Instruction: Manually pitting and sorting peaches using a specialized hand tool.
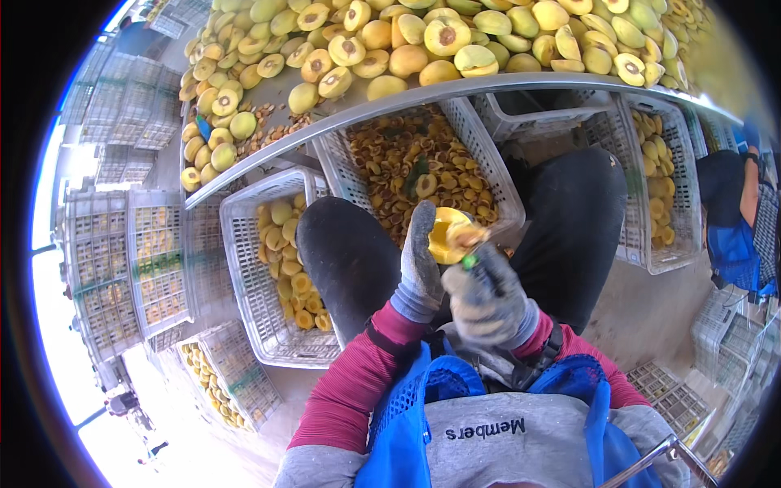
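My left hand (421, 268), in a grey work glove, holds a yellow peach half (440, 236) with its cut face turned to the right. Close against it is my right hand (488, 299), also gloved and blurred by motion. Its fingers are closed around a small tool with a green part (469, 262); the rest of the tool is hidden or blurred. A brownish, blurred piece of flesh or pit (467, 235) shows at the cut face. Both hands are above my lap, between my knees, near a crate of peach scraps and pits (421, 165).
A metal-edged table (378, 108) heaped with halved peaches (448, 36) stands ahead. A blue-and-green object (203, 127) lies among them. Plastic crates of peach halves stand by my left knee (244, 244) and at right (662, 256). Another person (738, 226) sits far right. Stacked crates (100, 268) stand left.
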{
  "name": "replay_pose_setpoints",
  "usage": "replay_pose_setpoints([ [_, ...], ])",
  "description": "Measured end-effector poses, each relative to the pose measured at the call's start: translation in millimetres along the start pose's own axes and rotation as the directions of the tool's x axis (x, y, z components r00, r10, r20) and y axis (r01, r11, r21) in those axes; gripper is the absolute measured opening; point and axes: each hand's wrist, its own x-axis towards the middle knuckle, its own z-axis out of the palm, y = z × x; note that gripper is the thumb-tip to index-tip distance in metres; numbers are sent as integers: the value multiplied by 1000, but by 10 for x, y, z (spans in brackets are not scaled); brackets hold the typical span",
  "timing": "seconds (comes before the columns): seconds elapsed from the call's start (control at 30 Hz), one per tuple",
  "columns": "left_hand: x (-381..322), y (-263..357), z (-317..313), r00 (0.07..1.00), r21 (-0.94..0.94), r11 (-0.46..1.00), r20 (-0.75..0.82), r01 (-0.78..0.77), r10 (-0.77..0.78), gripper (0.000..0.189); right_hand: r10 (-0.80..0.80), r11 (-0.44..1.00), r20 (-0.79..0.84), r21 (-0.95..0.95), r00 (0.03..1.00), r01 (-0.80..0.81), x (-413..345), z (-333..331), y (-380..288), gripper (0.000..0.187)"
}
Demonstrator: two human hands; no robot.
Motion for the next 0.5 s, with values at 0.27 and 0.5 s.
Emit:
replay_pose_setpoints([
  [0.27,-273,678,-372,955,346,913,-121,-215,270,47,-164,980,-388,-166,907,106,-89,-279,-338,52],
  [0.5,-687,1947,-1831,420,887,-168,-32,430,907,48,-210,935,-535,-354,818,8,-15,-252,-384,52],
])
